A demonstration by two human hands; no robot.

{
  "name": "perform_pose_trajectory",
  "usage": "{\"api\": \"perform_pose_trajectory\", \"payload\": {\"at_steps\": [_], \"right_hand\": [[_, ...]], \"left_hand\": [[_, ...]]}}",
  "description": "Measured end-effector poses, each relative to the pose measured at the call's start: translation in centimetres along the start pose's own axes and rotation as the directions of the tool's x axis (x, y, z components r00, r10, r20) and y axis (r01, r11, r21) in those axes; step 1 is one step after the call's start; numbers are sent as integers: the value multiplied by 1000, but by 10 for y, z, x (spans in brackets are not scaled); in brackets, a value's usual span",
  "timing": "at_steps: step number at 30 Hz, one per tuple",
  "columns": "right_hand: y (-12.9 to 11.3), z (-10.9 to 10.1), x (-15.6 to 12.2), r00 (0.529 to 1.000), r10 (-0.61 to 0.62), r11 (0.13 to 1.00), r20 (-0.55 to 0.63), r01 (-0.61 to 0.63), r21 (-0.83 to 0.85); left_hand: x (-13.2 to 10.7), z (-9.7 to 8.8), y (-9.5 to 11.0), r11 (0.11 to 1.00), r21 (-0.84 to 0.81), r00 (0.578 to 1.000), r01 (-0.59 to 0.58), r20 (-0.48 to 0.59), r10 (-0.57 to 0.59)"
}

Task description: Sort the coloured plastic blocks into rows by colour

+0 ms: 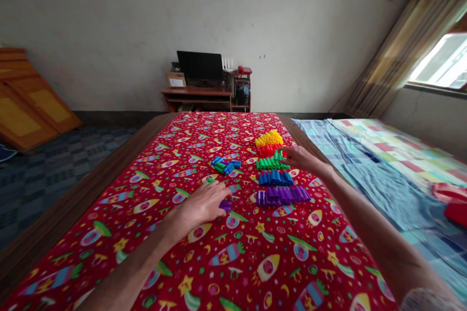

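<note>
My right hand (pixel 298 157) pinches a small green plastic tube (pixel 278 154) just above a row of green tubes (pixel 272 164). Behind that row lie red tubes (pixel 266 149) and a stack of yellow tubes (pixel 269 138). Nearer to me are a row of blue tubes (pixel 275 178) and a longer row of purple tubes (pixel 283 196). My left hand (pixel 207 199) rests low over the cloth, fingers stretched out, beside loose purple tubes (pixel 225 206) that it partly hides. A green piece shows past its knuckles. Further off sits a loose pile of blue, green and purple tubes (pixel 225 165).
A red patterned cloth (pixel 233 272) covers the surface under my hands. To the right is a bed with a checked sheet (pixel 386 155). A desk (pixel 197 91) with a monitor (pixel 200 66) stands by the wall, and a wooden cabinet (pixel 32 102) is at left.
</note>
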State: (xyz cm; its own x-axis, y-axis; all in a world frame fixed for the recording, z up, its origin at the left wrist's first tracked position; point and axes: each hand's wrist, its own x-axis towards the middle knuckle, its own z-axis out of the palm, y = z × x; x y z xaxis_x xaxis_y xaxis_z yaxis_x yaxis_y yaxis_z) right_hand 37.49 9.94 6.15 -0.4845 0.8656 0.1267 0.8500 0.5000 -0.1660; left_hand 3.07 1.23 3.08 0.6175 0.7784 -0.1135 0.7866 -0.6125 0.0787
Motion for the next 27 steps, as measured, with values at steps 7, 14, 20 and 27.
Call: {"api": "perform_pose_trajectory", "payload": {"at_steps": [7,14,20,27], "right_hand": [[-1,12,15,988,-139,989,68,134,70],[-10,8,13,995,-99,995,-1,99,9],[-64,-8,-8,965,-215,964,-152,234,123],[-126,29,-13,851,-473,857,-228,505,106]], "left_hand": [[6,22,-1,998,-62,993,-20,-116,13],[24,3,2,886,-463,949,-7,-282,-140],[33,10,14,286,-957,934,-47,-144,-327],[29,6,38,-224,-969,933,-104,-17,-360]]}}
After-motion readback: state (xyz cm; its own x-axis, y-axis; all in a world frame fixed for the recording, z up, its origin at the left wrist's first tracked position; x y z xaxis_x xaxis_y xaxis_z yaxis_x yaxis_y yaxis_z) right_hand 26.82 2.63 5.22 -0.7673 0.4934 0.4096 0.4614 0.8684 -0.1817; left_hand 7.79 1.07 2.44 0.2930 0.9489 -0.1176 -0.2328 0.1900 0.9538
